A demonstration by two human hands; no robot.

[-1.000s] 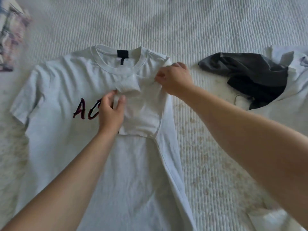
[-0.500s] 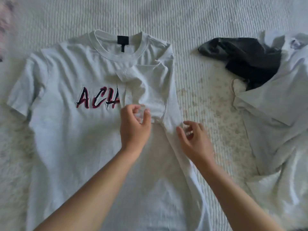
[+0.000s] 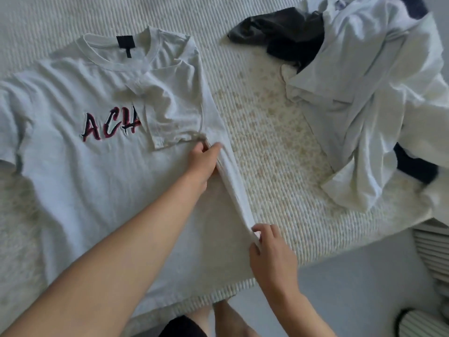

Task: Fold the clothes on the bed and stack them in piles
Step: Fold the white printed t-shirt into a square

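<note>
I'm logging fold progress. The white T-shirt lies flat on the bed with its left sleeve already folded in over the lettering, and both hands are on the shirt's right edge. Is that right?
Not quite. In the head view the folded-in sleeve is the one on the right side of the white T-shirt, covering the end of the lettering; the sleeve on the left lies spread out. The rest holds: left hand and right hand are on the shirt's right edge, on the bed.

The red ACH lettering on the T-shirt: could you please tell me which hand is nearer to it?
Left. The left hand rests on the shirt just below and right of the ACH lettering; the right hand pinches the folded side edge much lower, near the hem.
</note>
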